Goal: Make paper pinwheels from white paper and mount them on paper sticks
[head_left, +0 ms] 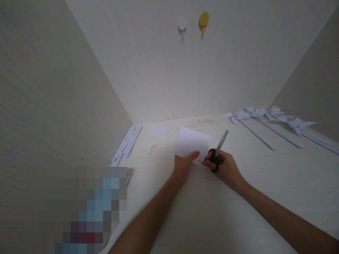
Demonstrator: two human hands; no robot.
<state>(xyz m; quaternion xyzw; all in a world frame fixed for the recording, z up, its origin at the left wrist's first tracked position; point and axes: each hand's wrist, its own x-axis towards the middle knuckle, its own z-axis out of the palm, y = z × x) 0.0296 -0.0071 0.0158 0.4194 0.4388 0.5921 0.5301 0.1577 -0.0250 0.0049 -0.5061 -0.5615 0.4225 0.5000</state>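
A white sheet of paper (192, 141) is in my left hand (185, 162), the thumb pressed on its near edge and the other fingers hidden beneath. My right hand (225, 167) keeps a pair of scissors (221, 143) hooked by its black handles, blades pointing up and away, clear of the paper. The thumb and a fingertip of this hand come together close by the paper's lower right corner. Whether they pinch the corner or something small there, I cannot tell.
Rolled white paper sticks (128, 143) lie at the left. A small paper square (157, 129), toothpicks (152, 149) and a tan tangle like rubber bands (205, 121) lie towards the wall. Paper pinwheels (251, 113) on sticks lie at the right. A yellow hook (203, 19) and a white hook (182, 24) are on the wall.
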